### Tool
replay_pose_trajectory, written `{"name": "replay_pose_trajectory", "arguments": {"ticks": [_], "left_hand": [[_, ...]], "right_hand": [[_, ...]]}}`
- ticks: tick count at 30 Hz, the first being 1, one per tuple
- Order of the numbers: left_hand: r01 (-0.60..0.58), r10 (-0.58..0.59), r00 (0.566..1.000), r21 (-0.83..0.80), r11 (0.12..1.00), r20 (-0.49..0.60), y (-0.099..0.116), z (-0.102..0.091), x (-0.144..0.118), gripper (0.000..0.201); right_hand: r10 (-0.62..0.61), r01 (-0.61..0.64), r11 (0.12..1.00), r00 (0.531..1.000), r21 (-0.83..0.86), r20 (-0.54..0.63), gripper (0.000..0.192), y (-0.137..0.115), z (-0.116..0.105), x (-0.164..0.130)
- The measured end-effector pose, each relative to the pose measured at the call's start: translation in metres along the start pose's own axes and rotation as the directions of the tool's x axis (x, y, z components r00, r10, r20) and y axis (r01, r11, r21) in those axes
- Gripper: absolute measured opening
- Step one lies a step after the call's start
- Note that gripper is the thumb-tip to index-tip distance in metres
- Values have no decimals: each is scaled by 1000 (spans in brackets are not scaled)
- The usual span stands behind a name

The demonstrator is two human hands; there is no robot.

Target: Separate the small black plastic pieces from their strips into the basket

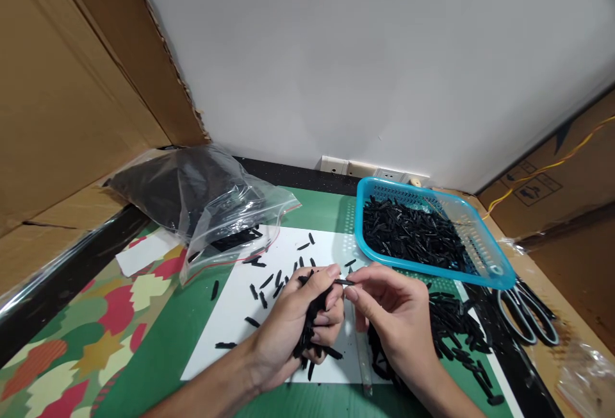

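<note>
Head view: smooth grey-white wall up top, flat green tabletop w/ white paper sheet below. Bottom ctr: L hand curled round bunch of short black strips; R hand pinching one thin black strip btwn thumb & fingertip. Blue perforated plastic basket right of ctr, clear plastic zip bag left.

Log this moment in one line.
left hand: clutching black pieces; right hand: pinching one dark strip; blue basket: black pieces inside; white sheet: loose bits scattered
</note>
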State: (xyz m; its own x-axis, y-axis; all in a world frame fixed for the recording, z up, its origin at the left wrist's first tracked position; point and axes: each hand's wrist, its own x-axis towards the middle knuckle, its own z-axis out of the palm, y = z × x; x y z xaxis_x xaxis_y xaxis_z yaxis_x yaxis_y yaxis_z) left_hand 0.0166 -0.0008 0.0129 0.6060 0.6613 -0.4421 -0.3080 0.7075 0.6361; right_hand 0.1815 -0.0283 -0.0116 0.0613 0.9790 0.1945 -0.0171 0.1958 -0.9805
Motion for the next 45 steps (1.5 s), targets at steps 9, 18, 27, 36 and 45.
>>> {"name": "replay_pose_trajectory", "arguments": {"ticks": [9, 18, 27, 36, 45], "left_hand": [[55, -54, 998, 55, 997, -15, -2, -1, 2, 49], [23, -25, 994, -22, 999, -107, 2, 0, 3, 50], [-72, 56, 992, -147, 987, -114, 12, -4, 6, 44], [5, -7, 999, -46, 999, -31, 10, -4, 5, 49], [104, -123, 972, 102, 989, 198, 1, -1, 2, 55]], "right_hand": [[-628, 453, 409, 769, -792, 115, 14, -10, -47, 20], [-427, 557, 671, 830, -489, 360, 5, -21, -26, 3], [-392, 579, 708, 799, -405, 456, 9, -3, -4, -10], [-442, 474, 836, 880, -277, 172, 23, -10, -16, -6], [-466, 457, 854, 884, -249, 28, 29, -9, -24, -2]]}}
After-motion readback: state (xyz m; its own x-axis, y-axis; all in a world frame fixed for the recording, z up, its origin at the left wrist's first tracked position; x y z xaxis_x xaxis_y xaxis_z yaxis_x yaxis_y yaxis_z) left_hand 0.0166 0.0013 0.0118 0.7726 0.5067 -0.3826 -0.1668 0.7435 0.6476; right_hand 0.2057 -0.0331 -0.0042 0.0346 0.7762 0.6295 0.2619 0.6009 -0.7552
